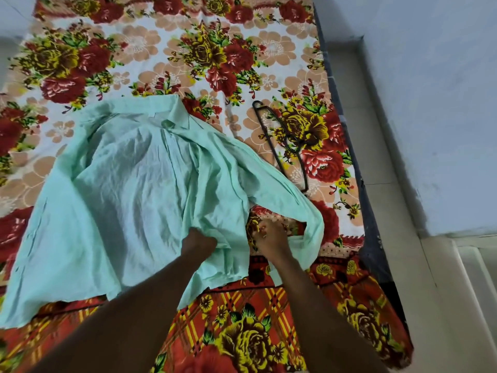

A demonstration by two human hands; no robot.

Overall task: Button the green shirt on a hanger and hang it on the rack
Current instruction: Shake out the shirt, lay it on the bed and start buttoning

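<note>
We are logging green shirt (129, 179) lying open on floral bedsheet (242, 49), collar toward 12 o'clock. Black hanger (279, 146) lying at 2 o'clock, just beside it. Left hand (200, 242) gripping front edge in curled fingers. Right hand (270, 238) curling near other panel, hold unclear. We are judging cloth light, limp and likely to slide, so placket edges are best hold.

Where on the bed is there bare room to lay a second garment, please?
The floral sheet beyond the collar is bare, bordered by the green shirt and black hanger. Around the left hand and right hand it is crowded.
</note>
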